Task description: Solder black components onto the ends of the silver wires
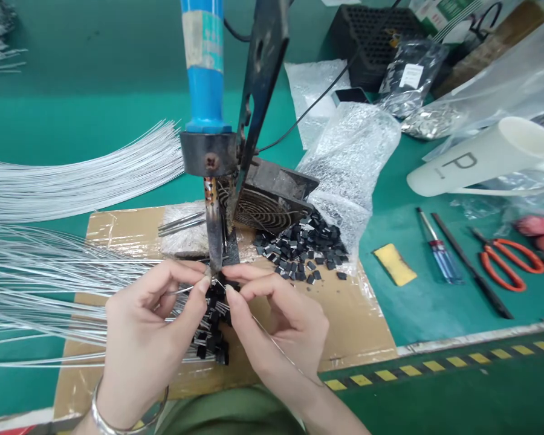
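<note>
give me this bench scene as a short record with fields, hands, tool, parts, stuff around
left hand: left hand pinches thin silver wires under the iron tip
right hand: right hand pinches a wire at the same spot, beside the left fingertips
tool: blue-handled soldering iron clamped upright, tip pointing down at the fingers
parts: loose pile of small black components on the brown cardboard sheet; a cluster of wired ones below the hands
behind: dark round-grilled fan
right side: orange-handled scissors, blue-handled screwdriver, yellow sponge, white plastic tube
</note>
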### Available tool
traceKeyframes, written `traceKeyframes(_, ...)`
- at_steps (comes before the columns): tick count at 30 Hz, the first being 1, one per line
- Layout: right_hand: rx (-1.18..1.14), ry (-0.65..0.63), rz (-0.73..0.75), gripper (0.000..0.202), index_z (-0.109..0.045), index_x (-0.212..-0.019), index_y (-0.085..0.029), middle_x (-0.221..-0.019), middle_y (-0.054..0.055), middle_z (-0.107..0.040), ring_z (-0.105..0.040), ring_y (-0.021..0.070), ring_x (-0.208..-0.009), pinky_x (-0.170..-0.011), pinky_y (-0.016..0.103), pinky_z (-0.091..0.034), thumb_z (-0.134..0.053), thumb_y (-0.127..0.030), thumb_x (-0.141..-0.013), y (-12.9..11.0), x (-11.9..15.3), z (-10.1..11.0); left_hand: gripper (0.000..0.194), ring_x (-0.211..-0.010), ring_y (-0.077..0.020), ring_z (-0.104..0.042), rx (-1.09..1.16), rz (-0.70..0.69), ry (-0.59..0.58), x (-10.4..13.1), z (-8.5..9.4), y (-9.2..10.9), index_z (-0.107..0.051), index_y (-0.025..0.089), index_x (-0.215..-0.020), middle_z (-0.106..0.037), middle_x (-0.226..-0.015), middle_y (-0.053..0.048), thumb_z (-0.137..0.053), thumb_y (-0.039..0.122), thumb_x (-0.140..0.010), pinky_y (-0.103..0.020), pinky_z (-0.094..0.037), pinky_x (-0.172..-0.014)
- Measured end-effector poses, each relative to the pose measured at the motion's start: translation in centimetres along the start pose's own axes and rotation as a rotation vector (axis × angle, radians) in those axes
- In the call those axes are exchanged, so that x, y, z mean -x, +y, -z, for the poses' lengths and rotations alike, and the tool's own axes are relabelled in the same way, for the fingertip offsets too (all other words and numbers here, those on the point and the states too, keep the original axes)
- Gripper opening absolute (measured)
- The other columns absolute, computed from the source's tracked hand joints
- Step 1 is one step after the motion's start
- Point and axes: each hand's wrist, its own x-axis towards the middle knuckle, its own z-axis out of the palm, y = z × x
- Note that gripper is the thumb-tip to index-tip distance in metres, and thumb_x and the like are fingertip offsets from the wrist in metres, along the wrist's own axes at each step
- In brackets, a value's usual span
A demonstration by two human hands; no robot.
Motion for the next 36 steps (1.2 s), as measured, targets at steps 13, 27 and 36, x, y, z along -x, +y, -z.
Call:
traceKeyframes(13,0.046,0.032,0.055,0.020,-0.073,-0.091,-0.024,-0.109,0.006,-0.087,-0.085,0.0204,-0.095,-0.083,0.030,-0.070,-0.075,-0.004,-0.092,-0.25,-0.17,-0.25,0.010,-0.074,-0.0081,-0.074,-0.029,0.002,-0.033,0.20,0.19,-0.12,-0.077,0.025,-0.081,-0.080,-0.088,0.003,-0.077,0.017,-0.088,-0.010,-0.058,-0.067)
traceKeyframes(27,0.072,0.041,0.071,0.018,-0.074,-0.092,-0.023,-0.107,0.006,-0.087,-0.084,0.0197,-0.091,-0.080,0.029,-0.070,-0.074,-0.005,-0.093,-0.29,-0.13,-0.37,0.009,-0.068,-0.0078,-0.070,-0.085,-0.010,-0.034,0.18,0.35,-0.18,-0.077,0.025,-0.080,-0.080,-0.087,0.003,-0.076,0.020,-0.088,-0.012,-0.053,-0.060)
traceKeyframes(36,0.065,0.036,0.093,0.021,-0.075,-0.095,-0.024,-0.108,0.004,-0.087,-0.084,0.0182,-0.093,-0.083,0.028,-0.068,-0.076,-0.002,-0.092,-0.05,0.05,-0.29,0.009,-0.066,-0.0111,-0.071,-0.078,-0.009,-0.018,0.21,0.14,0.21,-0.077,0.024,-0.078,-0.081,-0.084,0.001,-0.076,0.021,-0.086,-0.015,-0.055,-0.056)
